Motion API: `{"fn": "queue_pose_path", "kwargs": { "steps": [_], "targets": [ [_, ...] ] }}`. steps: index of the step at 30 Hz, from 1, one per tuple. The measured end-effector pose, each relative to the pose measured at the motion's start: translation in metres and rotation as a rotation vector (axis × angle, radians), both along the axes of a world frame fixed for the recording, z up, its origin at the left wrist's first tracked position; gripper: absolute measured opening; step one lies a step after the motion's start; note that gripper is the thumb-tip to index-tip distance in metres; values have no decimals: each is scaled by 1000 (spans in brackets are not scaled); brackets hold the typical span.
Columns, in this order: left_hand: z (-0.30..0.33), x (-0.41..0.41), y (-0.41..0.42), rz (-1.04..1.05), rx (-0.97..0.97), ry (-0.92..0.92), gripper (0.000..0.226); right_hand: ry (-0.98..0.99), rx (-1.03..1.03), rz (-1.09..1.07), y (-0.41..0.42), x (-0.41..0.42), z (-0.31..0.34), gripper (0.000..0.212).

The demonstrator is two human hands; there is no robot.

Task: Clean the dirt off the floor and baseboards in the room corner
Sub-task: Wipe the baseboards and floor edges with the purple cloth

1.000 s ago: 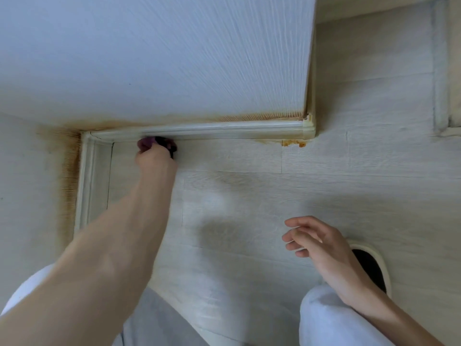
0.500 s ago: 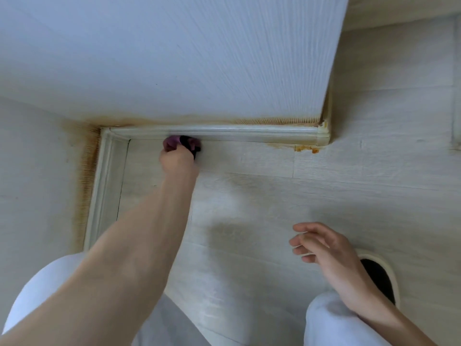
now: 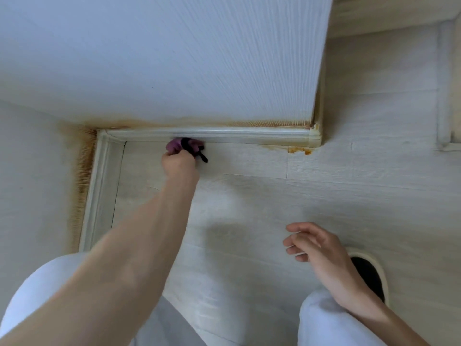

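Left hand [image 3: 180, 164] gripping purple cloth [image 3: 184, 145] against far baseboard [image 3: 249, 136], right hand [image 3: 314, 248] loosely open, empty

Both forearms are bare, with no sleeve, watch or ring showing on the left hand [image 3: 180, 166] or the right hand [image 3: 316, 248]. The legs are covered in white trousers [image 3: 324, 323], the cloth smooth and unmarked over both knees. Beside the right knee sits a slipper [image 3: 374, 275] with a pale cream rim and a dark inside.
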State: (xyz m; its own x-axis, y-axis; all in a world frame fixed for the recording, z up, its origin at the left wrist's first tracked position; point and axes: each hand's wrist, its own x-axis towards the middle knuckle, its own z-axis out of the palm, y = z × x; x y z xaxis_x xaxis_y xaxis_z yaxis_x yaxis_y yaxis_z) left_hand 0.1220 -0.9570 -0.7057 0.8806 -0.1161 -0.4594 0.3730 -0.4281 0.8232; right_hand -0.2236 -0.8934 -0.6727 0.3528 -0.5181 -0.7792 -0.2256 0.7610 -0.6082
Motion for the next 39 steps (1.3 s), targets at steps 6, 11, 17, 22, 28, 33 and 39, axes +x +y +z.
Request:
{"fn": "queue_pose_path", "kwargs": {
  "steps": [6,11,17,22,28,33,39],
  "targets": [
    [-10,-122,-10,-245,155,21,13,-8,-4,73,3,11,0,20],
    [-7,-46,21,-133,44,-88,22,-13,-22,80,4,12,-2,20],
    [-4,-1,-1,-32,13,-111,20,-12,-5,33,2,-1,1,20],
    [-19,-132,-16,-277,217,-114,5,-9,-4,52,4,1,-3,19],
    [-16,-120,12,-289,111,-95,15,-23,-24,77,4,3,-2,18],
    [-15,-79,0,-75,200,-136,19,-11,-1,46,8,-7,-6,19],
    [-14,-181,-28,-249,212,-104,6,-18,39,25,5,-2,-5,18]
  ]
}}
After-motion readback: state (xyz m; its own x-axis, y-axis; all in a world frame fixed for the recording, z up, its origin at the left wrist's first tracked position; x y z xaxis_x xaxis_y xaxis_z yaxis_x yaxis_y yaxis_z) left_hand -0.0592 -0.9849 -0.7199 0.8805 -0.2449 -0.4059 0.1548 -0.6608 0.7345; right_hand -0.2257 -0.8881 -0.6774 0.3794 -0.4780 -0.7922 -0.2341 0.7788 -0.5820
